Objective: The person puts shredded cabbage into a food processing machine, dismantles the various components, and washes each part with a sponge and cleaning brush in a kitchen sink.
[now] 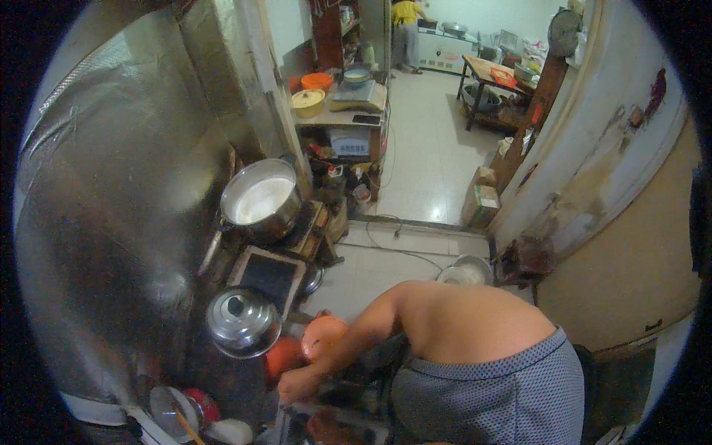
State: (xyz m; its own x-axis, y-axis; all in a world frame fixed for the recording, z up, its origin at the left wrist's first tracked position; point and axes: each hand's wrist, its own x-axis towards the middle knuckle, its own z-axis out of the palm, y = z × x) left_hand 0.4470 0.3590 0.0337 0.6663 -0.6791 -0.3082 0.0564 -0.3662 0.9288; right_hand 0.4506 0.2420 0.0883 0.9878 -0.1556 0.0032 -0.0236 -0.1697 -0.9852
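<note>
Neither of my hands is in view. Before me a person in patterned grey shorts (489, 389) bends over with a bare back, one arm reaching left. That person's closed hand (300, 384) is beside a red-orange container (282, 356) and the near metal-edged unit; whether it holds something cannot be told. An orange bowl (322, 336) lies partly behind the forearm. Left of these is a shiny domed metal lid (243, 322) with a black knob. Beyond it a large steel pot (260, 194) with whitish contents stands on a stove.
Foil-like sheeting (122, 194) covers the left wall. A dark framed panel (270, 278) lies between pot and lid. Metal basins (473, 270) and a cable (409, 253) are on the floor near the doorway sill. Beyond stand a shelf (345, 117), a wooden table (484, 69) and another person (406, 33).
</note>
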